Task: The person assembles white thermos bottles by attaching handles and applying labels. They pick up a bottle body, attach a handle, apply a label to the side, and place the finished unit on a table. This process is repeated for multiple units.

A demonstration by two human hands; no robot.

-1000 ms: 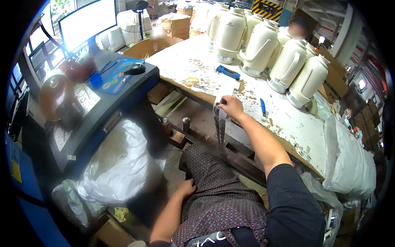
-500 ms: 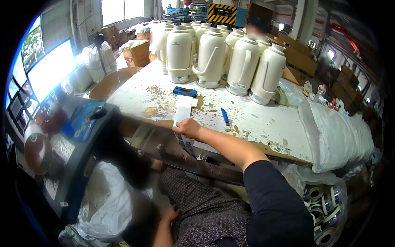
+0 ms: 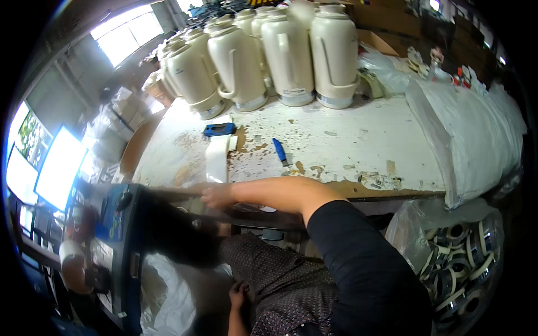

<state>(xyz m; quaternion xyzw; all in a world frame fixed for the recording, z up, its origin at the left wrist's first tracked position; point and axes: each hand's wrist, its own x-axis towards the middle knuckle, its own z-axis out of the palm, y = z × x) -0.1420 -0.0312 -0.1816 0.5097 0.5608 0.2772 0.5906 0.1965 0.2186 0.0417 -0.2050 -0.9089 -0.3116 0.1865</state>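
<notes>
My right hand (image 3: 217,194) is at the table's front edge, just below the near end of a white paper strip (image 3: 217,159). It is smeared by motion, so whether it grips the strip is unclear. My left hand (image 3: 238,294) rests low by my lap, its fingers curled in, with nothing visible in them. A blue-and-black tool (image 3: 219,129) lies at the strip's far end. To the right is a blue-handled cutter (image 3: 279,150). Several cream vacuum jugs (image 3: 235,67) with silver base bands stand upright across the back of the white, worn table (image 3: 358,140).
Left of me is a dark machine (image 3: 162,235) with a lit screen (image 3: 60,168). A white plastic sack (image 3: 168,297) hangs low beside it. On the right lie stacked plastic bags (image 3: 476,140), above a clear bag of silver rings (image 3: 459,263). Cardboard boxes (image 3: 386,25) stand behind.
My right hand has moved left and toward me, off the spot where it touched the strip's near end. The view has shifted, and my left hand stays low.
</notes>
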